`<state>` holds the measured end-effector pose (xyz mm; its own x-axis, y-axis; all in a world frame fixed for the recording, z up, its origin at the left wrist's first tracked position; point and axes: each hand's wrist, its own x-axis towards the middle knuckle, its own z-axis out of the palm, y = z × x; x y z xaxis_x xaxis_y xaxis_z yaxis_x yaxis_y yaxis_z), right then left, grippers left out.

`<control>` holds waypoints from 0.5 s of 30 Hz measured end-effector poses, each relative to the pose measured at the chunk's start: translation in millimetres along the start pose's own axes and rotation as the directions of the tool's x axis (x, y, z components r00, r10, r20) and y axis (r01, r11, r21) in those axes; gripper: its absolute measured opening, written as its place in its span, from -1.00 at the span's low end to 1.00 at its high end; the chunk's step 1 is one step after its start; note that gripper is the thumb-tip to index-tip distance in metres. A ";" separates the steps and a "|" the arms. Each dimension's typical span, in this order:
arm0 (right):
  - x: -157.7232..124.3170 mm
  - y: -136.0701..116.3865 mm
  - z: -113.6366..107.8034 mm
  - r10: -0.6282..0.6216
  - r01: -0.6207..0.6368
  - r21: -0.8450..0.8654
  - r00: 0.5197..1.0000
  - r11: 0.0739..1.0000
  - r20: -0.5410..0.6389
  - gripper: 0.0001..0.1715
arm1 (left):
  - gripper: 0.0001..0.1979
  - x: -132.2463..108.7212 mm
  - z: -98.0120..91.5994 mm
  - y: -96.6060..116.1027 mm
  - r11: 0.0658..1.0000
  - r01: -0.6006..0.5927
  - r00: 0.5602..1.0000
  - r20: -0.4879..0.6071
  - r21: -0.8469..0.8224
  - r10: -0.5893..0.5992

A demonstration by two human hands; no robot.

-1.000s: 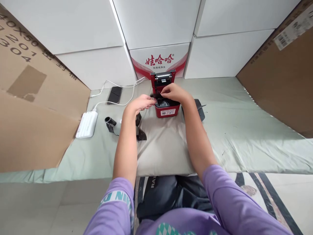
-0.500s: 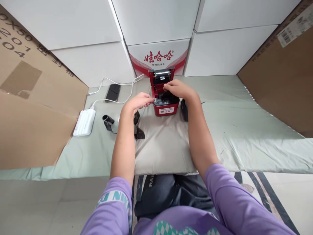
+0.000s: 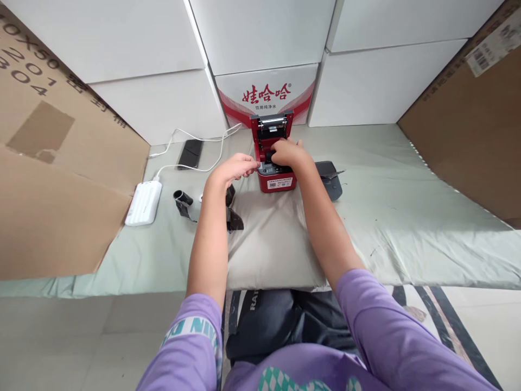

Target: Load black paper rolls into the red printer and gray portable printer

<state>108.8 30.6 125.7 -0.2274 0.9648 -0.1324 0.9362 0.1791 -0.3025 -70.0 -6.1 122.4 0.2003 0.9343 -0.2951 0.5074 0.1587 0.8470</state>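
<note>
While the red device point(image 3: 277, 181) stands on the desk point(image 3: 266, 250) with its lid point(image 3: 272, 130) already up and not closed, the left hand point(image 3: 238, 167) pinches its near left corner; the right hand point(image 3: 290, 152) reaches inside, its grip hidden. Dark film point(image 3: 235, 219) lies loose to the left.

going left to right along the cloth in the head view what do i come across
White power bank → flat black slab → left hand → open red printer → dark grey case.
</note>
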 end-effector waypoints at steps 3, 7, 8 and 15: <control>4.4 0.4 2.6 0.013 -0.013 0.013 0.999 1.000 -0.030 -0.59 | -0.76 -0.2 -0.1 -0.2 1.000 -0.003 1.000 -0.002 0.004 0.003; 9.3 -0.5 2.6 0.028 -0.028 0.019 1.000 0.999 0.003 -0.67 | -0.75 0.8 0.3 -1.2 1.000 -0.002 1.000 -0.010 0.004 0.002; 11.0 -0.6 2.4 0.028 -0.028 0.013 1.000 1.000 0.011 -0.68 | -0.75 1.2 0.4 -1.7 1.000 -0.002 1.000 -0.012 0.006 0.002; 20.1 2.4 4.1 0.036 -0.037 0.046 0.999 0.998 0.021 -0.85 | -0.78 1.6 0.5 -2.5 1.000 0.000 1.000 -0.009 0.007 0.000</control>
<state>105.4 49.6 118.4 -0.1988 0.9664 -0.1631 0.9308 0.1341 -0.3402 -70.6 -5.2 119.6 0.1932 0.9370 -0.2909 0.5129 0.1563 0.8441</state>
